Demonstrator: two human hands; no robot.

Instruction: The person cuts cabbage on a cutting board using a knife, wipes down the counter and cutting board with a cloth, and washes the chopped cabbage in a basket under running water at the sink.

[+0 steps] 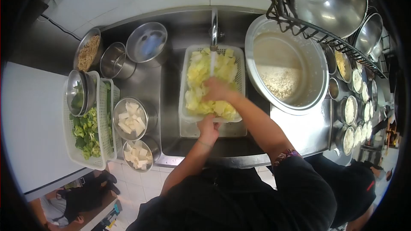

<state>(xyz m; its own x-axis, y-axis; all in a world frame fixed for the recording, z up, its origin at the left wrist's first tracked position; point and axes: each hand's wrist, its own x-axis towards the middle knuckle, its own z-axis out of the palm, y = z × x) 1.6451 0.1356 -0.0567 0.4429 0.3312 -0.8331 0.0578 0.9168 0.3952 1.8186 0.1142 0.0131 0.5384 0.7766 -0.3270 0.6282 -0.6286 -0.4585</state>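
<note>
Chopped pale yellow-green leaves (199, 75), looking like cabbage, fill a white plastic basket (183, 90) in the steel sink (171, 122). Water runs onto them from the faucet (214, 28). My left hand (208, 127) grips the basket's near rim, its fingers partly hidden by the edge. Among the leaves, just below the stream, is my right hand (219, 90). Motion smears its fingers, so I cannot make out whether they hold any leaves.
On the left stand bowls of white tofu-like pieces (132, 122), steel pots (115, 62) and a basket of broccoli (85, 132). A large pot (252, 60) stands right of the sink, below a wire rack (317, 28). Several filled bowls (350, 111) line the far right. Other people (342, 179) are nearby.
</note>
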